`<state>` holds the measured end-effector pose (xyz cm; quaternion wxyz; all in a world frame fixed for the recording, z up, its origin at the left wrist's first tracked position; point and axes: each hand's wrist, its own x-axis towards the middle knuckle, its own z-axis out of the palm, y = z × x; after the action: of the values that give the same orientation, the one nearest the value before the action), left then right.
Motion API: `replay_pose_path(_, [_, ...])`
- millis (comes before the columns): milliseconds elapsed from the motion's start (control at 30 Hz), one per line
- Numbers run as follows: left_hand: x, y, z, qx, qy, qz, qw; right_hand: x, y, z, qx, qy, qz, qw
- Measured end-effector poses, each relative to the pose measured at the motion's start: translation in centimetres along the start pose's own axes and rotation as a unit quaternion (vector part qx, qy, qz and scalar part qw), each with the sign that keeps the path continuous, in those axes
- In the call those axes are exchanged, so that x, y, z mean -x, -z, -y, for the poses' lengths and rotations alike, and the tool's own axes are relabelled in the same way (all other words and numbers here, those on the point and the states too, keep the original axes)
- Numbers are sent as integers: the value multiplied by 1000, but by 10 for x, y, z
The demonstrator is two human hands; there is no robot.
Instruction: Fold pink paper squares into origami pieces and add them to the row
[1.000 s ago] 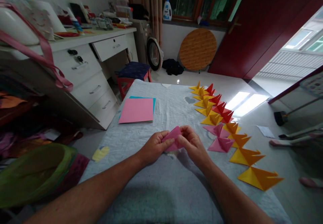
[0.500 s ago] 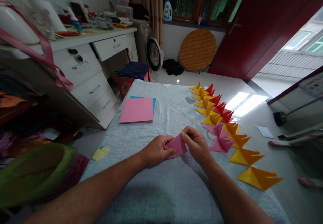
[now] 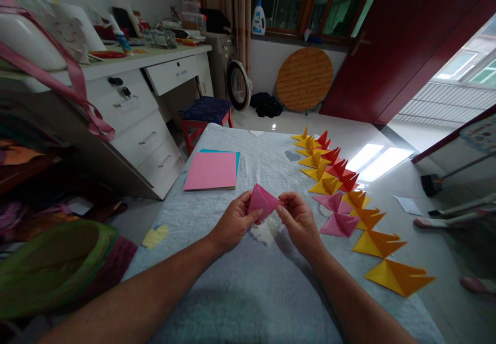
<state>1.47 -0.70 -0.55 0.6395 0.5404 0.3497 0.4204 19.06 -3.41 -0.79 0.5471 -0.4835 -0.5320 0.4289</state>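
Here's the pink origami piece (image 3: 260, 203), up between both hands and just above the pale-blue cloth (image 3: 240, 292): creased into a compact, sharp-cornered shape, partway through folding by the look of it, with no spread wings or raised neck showing. The left hand (image 3: 231, 223) pinches its near-left side, thumb across the face; the right hand (image 3: 301, 223) nips the right-hand corner in its fingertips. Out past the right hand, the finished-looking work: crisp, pointed paper birds in close rows, two pink birds (image 3: 339, 224) nearest it, yellow birds (image 3: 391, 274) both beyond and farther right, glossy red birds (image 3: 338, 168) in the far group. Beyond the left hand, a flat stack of square sheets (image 3: 211, 171), smooth pink on top, blue peeking out behind, looks unfolded. Underneath it all, that cloth is soft, matte and finely wrinkled.
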Motion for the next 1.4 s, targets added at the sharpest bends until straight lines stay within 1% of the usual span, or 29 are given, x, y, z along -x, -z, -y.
replay_pose_path(67, [2,0,2,-15,-23,-23,999,1,0,0,55,33,-19,998])
replay_pose_path(167, [6,-1,2,-56,-49,-31,997,1,1,4,124,92,-16,988])
replay_pose_path(300, [8,-1,0,-105,-66,-34,992,1,0,8,162,145,-12,976])
replay_pose_path(433, [8,0,0,-133,-70,-50,987,4,-2,9,175,175,-22,969])
replay_pose_path(700, [9,2,4,-153,-82,-52,983,6,-3,11,168,194,-18,966])
replay_pose_path(900, [8,0,0,-153,-90,-54,983,6,-2,15,189,192,-24,963])
replay_pose_path(1033, [8,-1,-2,-161,-96,-50,981,6,-1,17,197,192,-17,961])
replay_pose_path(1267, [9,0,0,-167,-93,-50,980,7,-2,14,183,191,-6,964])
replay_pose_path(1400, [9,1,-1,-180,-109,-39,977,7,-1,14,188,192,3,963])
